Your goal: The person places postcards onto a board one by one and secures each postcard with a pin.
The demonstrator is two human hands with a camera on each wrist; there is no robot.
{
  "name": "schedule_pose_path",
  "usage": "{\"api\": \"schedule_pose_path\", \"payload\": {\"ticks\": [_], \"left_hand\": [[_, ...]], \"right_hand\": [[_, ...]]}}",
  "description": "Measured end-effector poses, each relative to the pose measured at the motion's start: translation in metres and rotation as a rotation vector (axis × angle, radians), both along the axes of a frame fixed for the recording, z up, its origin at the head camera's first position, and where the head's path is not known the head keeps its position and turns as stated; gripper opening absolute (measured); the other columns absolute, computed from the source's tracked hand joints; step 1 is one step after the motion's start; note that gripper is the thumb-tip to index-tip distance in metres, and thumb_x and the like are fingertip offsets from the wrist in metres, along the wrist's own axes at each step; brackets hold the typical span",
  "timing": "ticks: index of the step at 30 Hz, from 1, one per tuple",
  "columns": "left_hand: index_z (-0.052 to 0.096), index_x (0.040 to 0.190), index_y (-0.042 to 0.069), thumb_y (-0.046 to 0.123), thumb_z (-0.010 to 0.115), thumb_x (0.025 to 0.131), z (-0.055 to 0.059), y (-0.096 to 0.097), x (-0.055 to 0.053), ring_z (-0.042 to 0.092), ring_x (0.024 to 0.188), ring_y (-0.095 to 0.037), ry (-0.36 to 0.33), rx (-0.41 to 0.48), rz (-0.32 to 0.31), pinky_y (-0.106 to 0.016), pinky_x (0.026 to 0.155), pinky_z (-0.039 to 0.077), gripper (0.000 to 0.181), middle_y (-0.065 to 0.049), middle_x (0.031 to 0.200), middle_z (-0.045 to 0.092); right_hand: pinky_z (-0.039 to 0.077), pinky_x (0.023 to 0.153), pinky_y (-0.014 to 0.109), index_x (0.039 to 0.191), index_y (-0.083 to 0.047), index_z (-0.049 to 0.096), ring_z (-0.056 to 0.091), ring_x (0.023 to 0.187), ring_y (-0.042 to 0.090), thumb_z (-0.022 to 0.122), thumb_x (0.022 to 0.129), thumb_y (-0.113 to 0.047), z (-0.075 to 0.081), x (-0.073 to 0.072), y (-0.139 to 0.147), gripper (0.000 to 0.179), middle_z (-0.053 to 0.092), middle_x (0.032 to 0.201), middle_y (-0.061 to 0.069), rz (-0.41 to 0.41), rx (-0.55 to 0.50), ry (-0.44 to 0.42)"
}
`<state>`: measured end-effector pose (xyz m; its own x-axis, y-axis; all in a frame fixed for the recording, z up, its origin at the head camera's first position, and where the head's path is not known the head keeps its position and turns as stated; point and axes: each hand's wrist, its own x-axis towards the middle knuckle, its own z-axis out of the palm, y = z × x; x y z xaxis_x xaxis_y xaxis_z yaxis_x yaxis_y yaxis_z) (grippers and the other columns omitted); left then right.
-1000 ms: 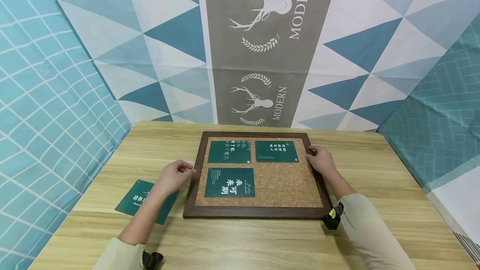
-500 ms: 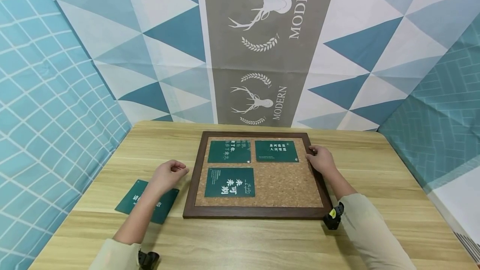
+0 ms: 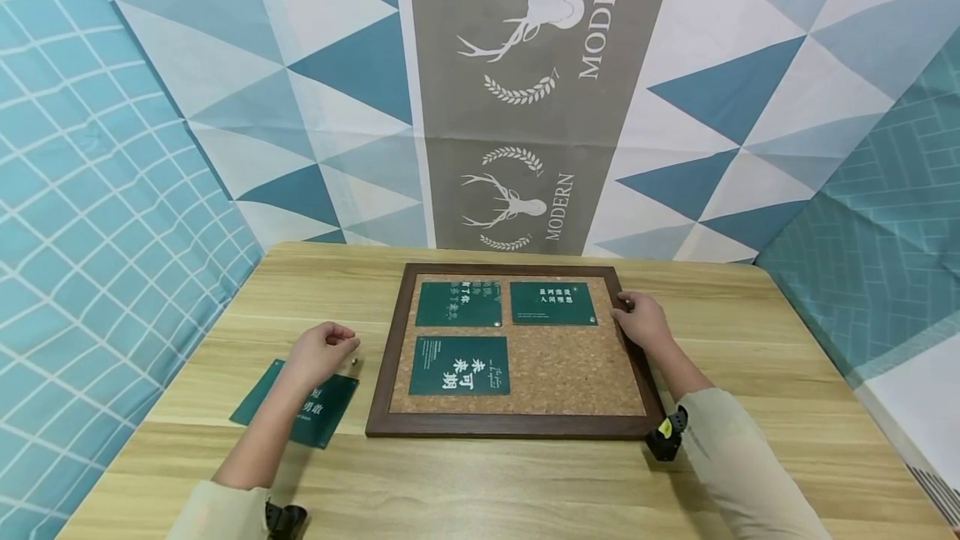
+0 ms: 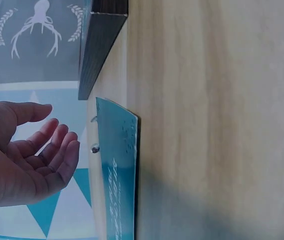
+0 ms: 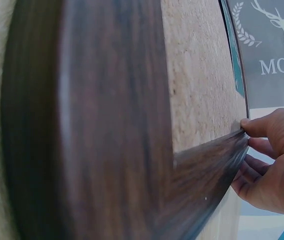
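Observation:
My left hand (image 3: 318,357) hovers over the table with its fingers loosely curled and nothing visible between them. Below it lies a loose green card (image 3: 330,411) with white writing, partly covered by the forearm. Beside that card, the left wrist view shows small shiny pins (image 4: 95,148) on the tabletop. My right hand (image 3: 645,323) grips the right side of a brown-framed cork board (image 3: 577,373), thumb on top and fingers at the outer edge. Three green cards lie on the board: upper left (image 3: 459,304), upper right (image 3: 552,303) and lower left (image 3: 460,365).
The board lies flat on a light wooden table (image 3: 495,490). A patterned cloth backdrop (image 3: 502,132) with deer heads and triangles rises behind the table's far edge. Bare cork shows at the board's lower right.
My left hand has moved left, away from the board's left edge and back over the loose card's upper side. A small pin on the table has come into sight. The right hand stays put.

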<state>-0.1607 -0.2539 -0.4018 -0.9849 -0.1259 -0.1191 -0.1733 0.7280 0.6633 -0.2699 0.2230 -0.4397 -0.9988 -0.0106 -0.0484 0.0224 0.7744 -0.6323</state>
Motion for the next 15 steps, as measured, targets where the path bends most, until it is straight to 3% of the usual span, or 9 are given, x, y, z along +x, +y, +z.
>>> {"api": "schedule_pose_path", "payload": {"ticks": [15], "left_hand": [[0.057,0.109,-0.007,0.017,0.052,0.093,-0.0050,-0.0096,-0.0015,0.059,0.088,-0.031,-0.009,-0.073,0.020,-0.041,0.071,0.049,0.029,-0.023,0.100,0.061]], "right_hand": [[0.047,0.086,0.052,0.135,0.007,0.043,0.048,0.117,0.044,0.051,0.096,-0.014,-0.0012,0.0004,0.0005,0.045,0.047,0.130,0.032,0.004,-0.010,-0.002]]}}
